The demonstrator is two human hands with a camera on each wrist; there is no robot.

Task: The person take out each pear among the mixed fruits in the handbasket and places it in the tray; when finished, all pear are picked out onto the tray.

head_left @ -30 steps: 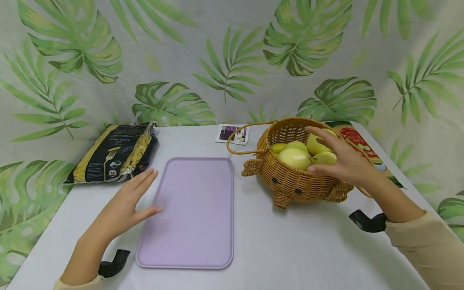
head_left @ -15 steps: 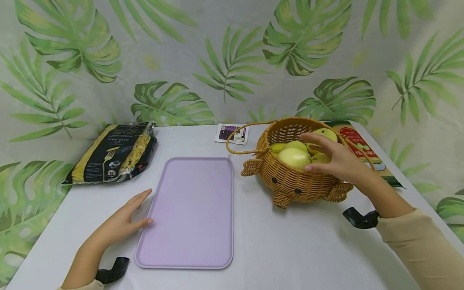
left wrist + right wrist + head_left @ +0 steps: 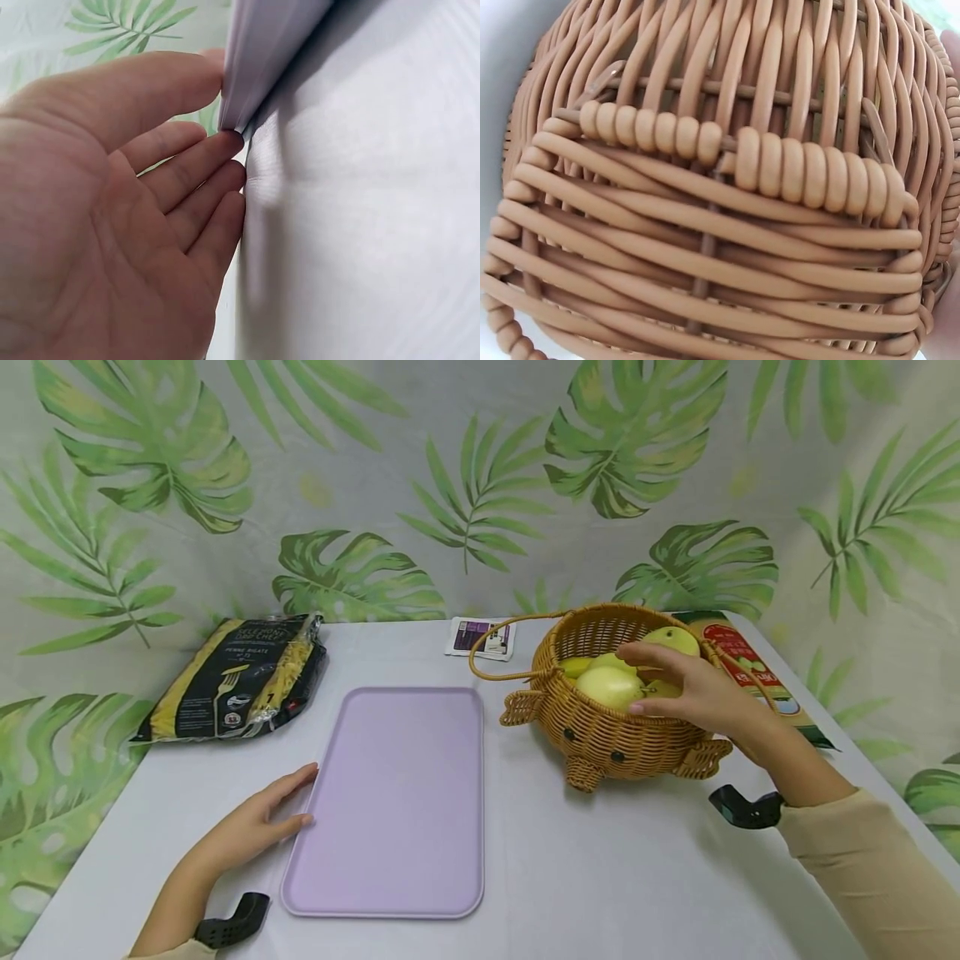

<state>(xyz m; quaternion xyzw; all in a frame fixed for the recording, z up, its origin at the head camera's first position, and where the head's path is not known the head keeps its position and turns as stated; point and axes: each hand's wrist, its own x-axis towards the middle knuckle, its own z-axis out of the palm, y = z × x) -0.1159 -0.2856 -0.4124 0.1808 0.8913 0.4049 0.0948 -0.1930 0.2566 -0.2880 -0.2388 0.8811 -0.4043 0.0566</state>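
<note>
In the head view my left hand (image 3: 243, 831) lies at the left edge of a lilac tray (image 3: 405, 802), thumb over the rim. The left wrist view shows its thumb and fingertips right at the tray's rim (image 3: 262, 45), fingers nearly straight. My right hand (image 3: 693, 693) reaches over a brown wicker basket (image 3: 592, 735) with an animal face and ears. Yellow-green pears (image 3: 609, 687) fill it. The right fingers are spread and bent over the fruit, the thumb near the front rim. In the right wrist view the basket's woven ear (image 3: 705, 247) covers most of what the hand touches.
A bag of penne pasta (image 3: 232, 681) lies at the back left. A small white and purple packet (image 3: 482, 637) is behind the tray. Behind the basket's right side lies a green and red bag (image 3: 757, 668). The basket's handle (image 3: 487, 672) juts out leftward.
My left hand has come down and toward me, from above the tray's upper left to its left rim. My right hand has shifted slightly left and lower over the pears.
</note>
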